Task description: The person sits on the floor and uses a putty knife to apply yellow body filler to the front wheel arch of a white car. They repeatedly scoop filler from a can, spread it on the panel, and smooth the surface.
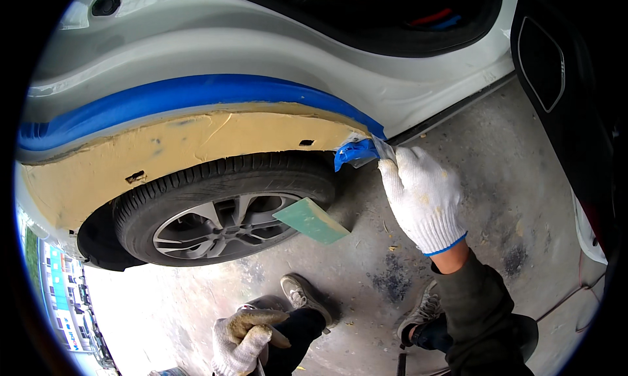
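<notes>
At the upper right of centre, the right gloved hand (425,196) has its grip pinched on a translucent strip (383,147) beside crumpled blue tape (355,152), at the end of the rear wheel arch. Tan body filler (245,133) already coats the arch, with slots and small dark spots showing; smoothing looks left undone. Blue masking tape (216,88) still lines its upper edge. A green rectangular sheet (311,220) leans by the wheel (226,229). At lower centre, whether the left gloved hand (243,343) grasps anything cannot be told.
</notes>
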Tool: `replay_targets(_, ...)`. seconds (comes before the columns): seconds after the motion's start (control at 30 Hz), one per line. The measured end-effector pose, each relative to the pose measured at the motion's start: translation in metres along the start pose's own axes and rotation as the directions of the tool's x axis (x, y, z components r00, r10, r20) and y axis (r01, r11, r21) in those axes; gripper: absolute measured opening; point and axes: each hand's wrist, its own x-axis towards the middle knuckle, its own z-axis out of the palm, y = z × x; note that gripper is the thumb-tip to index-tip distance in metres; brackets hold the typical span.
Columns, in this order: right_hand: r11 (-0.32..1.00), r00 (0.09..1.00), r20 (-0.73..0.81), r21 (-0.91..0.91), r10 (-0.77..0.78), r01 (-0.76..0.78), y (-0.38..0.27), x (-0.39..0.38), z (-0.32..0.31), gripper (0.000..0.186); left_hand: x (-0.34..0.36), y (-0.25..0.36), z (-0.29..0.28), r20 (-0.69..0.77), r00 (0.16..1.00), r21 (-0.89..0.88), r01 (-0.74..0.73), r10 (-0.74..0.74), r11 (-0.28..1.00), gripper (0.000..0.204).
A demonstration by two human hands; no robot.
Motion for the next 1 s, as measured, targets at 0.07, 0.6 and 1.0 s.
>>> replay_targets(0.07, 1.000, 1.000, 0.017, -0.021, -0.003, 0.003, -0.003, 0.000, 0.001, 0.019, -0.001, 0.000, 0.000, -0.007, 1.000, 0.003, 0.012, -0.012, 1.000, 0.058)
replay_targets(0.6, 0.337, 0.826, 0.338, 0.792, 0.452, -0.509, 0.020, -0.059, 0.010, 0.021, 0.009, -0.016, 0.010, -0.008, 0.999, -0.038, -0.043, 0.043, 0.998, 0.050)
replay_targets(1.0, -0.618, 0.574, 0.728, 0.658, 0.374, -0.431, -0.012, -0.062, 0.049, 0.026, 0.021, 0.000, 0.046, -0.002, 1.000, -0.026, -0.002, 0.002, 1.000, 0.046)
